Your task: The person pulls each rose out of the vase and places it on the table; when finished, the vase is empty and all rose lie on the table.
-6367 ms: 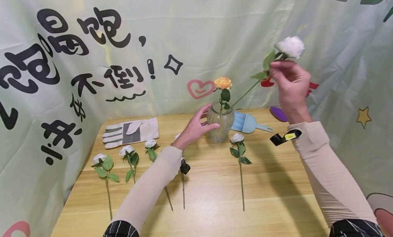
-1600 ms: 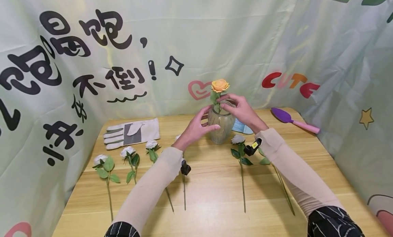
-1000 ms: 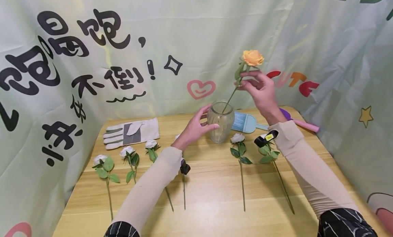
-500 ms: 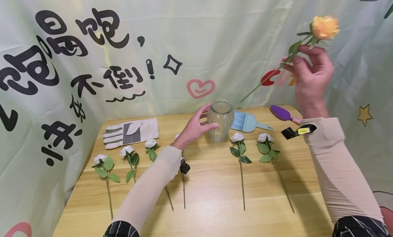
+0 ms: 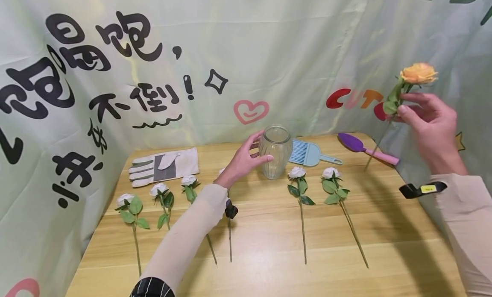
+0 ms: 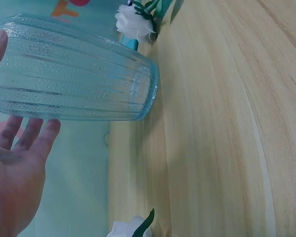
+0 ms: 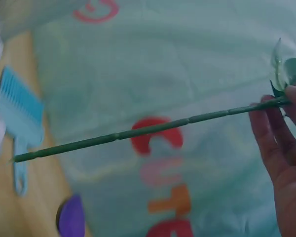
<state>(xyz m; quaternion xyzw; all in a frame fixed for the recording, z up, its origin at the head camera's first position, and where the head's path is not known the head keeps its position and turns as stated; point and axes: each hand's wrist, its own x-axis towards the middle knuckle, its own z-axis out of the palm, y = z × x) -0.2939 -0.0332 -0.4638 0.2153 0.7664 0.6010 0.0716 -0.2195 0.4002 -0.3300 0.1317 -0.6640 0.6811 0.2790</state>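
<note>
My right hand (image 5: 434, 126) pinches an orange rose (image 5: 418, 73) just below its bloom, up above the table's right end. Its long green stem (image 7: 153, 129) points down and left, the tip free in the air. My left hand (image 5: 244, 160) holds a clear ribbed glass vase (image 5: 277, 154) by its side, thumb in front and fingers behind. The vase stands upright with no flower in it. In the left wrist view the thumb and fingers lie on opposite sides of the glass (image 6: 79, 74). Two white roses (image 5: 297, 173) lie on the table right of the vase.
Several more white roses (image 5: 158, 189) lie at the left, one partly hidden by my left forearm. A work glove (image 5: 165, 165) rests at the back left. Behind the vase are a blue brush (image 5: 309, 153) and a purple trowel (image 5: 351, 142) with a pink handle.
Earlier my right hand held a white rose by the vase; that rose now lies at right. Since then it has drawn the orange rose out, moved right and sunk a little. My left hand stays put.
</note>
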